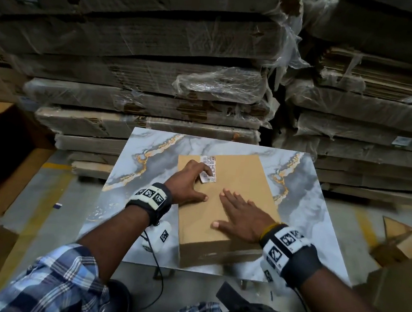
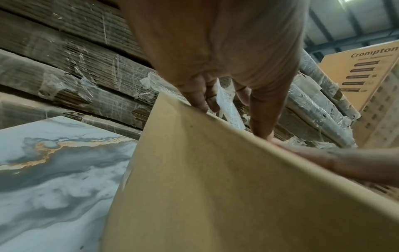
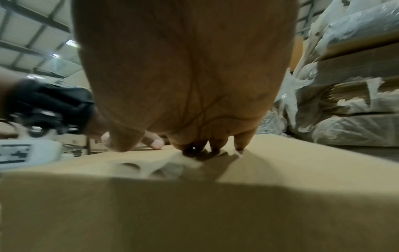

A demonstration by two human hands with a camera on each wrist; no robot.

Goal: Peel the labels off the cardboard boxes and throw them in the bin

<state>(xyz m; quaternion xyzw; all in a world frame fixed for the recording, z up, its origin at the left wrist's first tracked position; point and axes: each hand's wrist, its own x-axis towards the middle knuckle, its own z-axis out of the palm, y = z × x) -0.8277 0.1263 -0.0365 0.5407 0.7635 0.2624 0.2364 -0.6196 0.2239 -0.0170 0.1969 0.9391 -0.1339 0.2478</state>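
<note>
- 1 cardboard box lying flat on the marble-look table, long side running away from me.
- 1 white label w/ printed codes on the box top, near the far-left corner. Near end is lifted off the cardboard, far end looks stuck down.
- My left hand is on the box's left edge, fingers curled and pinching the loose end of the label; thumb lies flat on the box top. In the left wrist cam the label strip hangs between my fingers.
- My right hand is spread flat on the box top, palm down, all 5 fingers straight, holding nothing, just pressing the box.
- 2 wrist bands w/ black-and-white marker squares, 1 per arm.
- Behind the table: stacks of flattened cartons in plastic wrap, too many to count tbh.
- 1 open carton on my left, another on my right. Can't tell if either is the bin.
</note>
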